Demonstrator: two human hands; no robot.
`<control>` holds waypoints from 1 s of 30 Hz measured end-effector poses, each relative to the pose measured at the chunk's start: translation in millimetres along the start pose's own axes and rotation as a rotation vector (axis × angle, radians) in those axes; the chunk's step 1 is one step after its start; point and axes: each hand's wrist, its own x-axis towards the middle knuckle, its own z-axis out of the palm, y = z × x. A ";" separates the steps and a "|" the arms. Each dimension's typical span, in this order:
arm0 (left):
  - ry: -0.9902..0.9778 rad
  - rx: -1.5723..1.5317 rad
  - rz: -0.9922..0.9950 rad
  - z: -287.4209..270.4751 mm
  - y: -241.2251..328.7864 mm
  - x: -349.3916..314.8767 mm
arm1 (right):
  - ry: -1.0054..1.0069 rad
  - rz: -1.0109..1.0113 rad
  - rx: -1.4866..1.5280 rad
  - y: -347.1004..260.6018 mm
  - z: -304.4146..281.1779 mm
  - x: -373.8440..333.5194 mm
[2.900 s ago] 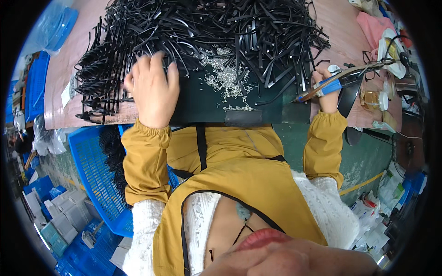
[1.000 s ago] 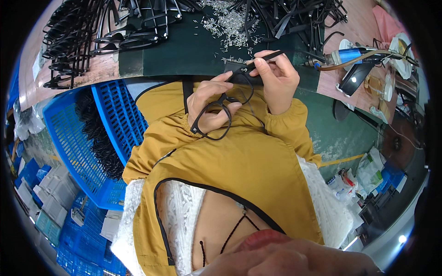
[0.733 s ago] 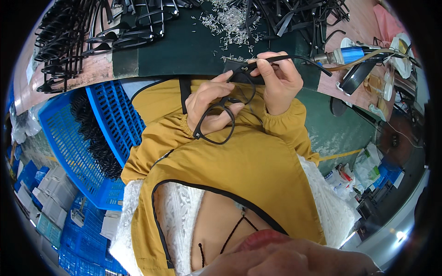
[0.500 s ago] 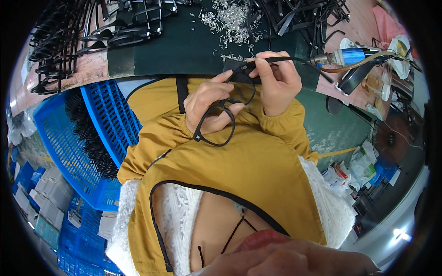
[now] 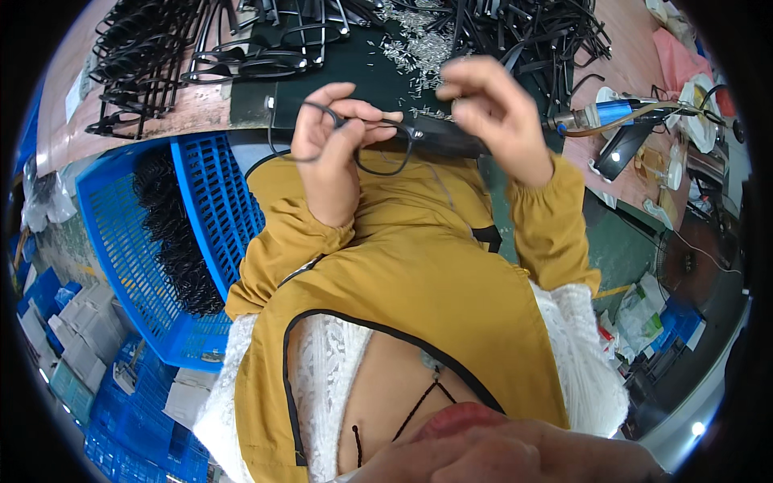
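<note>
My left hand [image 5: 330, 153] is closed on a black eyeglass frame [image 5: 385, 172], fingers pinching it around the bridge; the two rims stick out on either side of the fingers. The frame hangs just off the table's near edge. My right hand [image 5: 503, 117] is raised to the right, holding nothing that I can see, its thumb and fingers apart and a little blurred. Its fingertips are close to a pile of small silvery metal pieces [image 5: 415, 52]. Loose black temple arms [image 5: 515, 40] are heaped behind that hand.
Several black eyeglass frames [image 5: 145, 68] stand in rows at the table's left. A blue-handled power screwdriver [image 5: 608, 111] with a hose lies on the right. Beside my left arm, a blue basket [image 5: 121, 266] holds many black parts [image 5: 173, 233].
My right hand has let go of the black temple and moved right, toward the metal pieces. My left hand has turned and shifted left and upward with the eyeglass frame.
</note>
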 end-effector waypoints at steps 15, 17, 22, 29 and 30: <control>-0.027 0.243 -0.148 -12.8 12.6 22.0 | -0.372 0.127 -0.529 -25.6 -10.2 68.1; -0.030 0.252 -0.196 -9.6 19.1 24.0 | -0.274 0.365 -0.302 -30.0 -21.8 30.0; -0.205 0.179 -0.654 8.6 25.4 13.1 | -0.033 0.183 0.055 0.6 -11.0 -28.6; -0.373 0.108 -1.109 28.5 5.2 -1.4 | 0.193 0.095 0.036 25.6 -4.6 -46.7; -0.323 0.145 -1.107 28.8 3.8 -1.8 | 0.252 0.049 0.126 25.6 -4.0 -47.9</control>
